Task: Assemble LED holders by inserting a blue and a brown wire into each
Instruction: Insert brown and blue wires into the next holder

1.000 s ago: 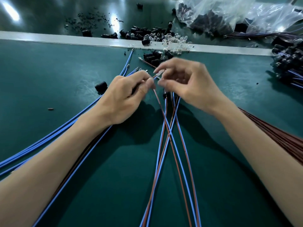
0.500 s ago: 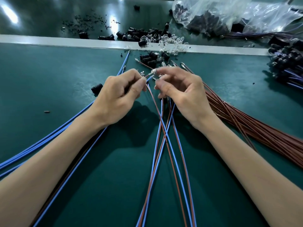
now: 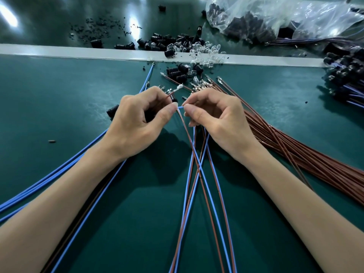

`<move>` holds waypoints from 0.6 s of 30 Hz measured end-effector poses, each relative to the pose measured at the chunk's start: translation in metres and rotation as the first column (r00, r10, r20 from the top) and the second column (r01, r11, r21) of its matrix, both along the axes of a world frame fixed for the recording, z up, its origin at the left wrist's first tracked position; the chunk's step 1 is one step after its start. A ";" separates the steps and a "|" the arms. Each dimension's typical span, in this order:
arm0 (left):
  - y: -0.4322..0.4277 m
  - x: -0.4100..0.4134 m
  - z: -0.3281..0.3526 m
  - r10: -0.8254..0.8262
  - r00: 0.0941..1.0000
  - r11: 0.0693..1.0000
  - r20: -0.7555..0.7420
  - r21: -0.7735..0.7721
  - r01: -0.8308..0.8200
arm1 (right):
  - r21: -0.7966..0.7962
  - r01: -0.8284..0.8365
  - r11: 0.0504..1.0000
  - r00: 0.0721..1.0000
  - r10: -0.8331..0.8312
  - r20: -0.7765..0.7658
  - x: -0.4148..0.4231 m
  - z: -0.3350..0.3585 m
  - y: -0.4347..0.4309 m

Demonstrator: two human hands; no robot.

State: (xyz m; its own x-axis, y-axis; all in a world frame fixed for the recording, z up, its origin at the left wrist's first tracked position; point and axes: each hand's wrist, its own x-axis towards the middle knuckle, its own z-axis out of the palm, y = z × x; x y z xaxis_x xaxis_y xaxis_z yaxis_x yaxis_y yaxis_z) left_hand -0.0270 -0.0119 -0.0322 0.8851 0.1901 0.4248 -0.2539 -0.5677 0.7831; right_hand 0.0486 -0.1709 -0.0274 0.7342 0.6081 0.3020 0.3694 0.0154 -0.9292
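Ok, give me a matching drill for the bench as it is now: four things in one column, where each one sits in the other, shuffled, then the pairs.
Things
1. brown wire bundle
2. loose blue wires
3. clear LEDs
4. plastic bag

Places
A. on and beside the pale strip
B. far right, beyond the pale strip
C. left of the left hand, running to the near left edge
D. right of the right hand, fanned out on the mat

Pairs: 1-D, 2-C, 3-A, 4-B
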 end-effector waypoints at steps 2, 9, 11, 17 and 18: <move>0.000 0.000 0.001 -0.009 1.000 1.000 -0.010 -0.003 0.009 | -0.006 0.002 1.000 1.000 -0.002 0.014 0.000 0.000 -0.001; 0.000 0.000 0.000 -0.026 1.000 1.000 -0.007 -0.015 0.026 | 0.005 0.051 0.999 0.995 -0.051 0.085 0.001 0.001 -0.002; 0.001 0.000 -0.001 -0.023 1.000 0.999 -0.005 -0.024 0.023 | 0.075 0.066 0.995 0.998 -0.067 0.009 0.003 0.001 -0.003; -0.001 -0.001 -0.001 -0.012 1.000 1.000 -0.004 0.017 0.012 | 0.060 0.013 0.998 1.000 -0.014 0.008 0.005 -0.001 -0.003; -0.001 0.000 -0.001 0.002 1.000 1.000 -0.003 0.014 -0.002 | 0.055 0.001 0.998 1.000 -0.001 0.006 0.005 0.000 -0.002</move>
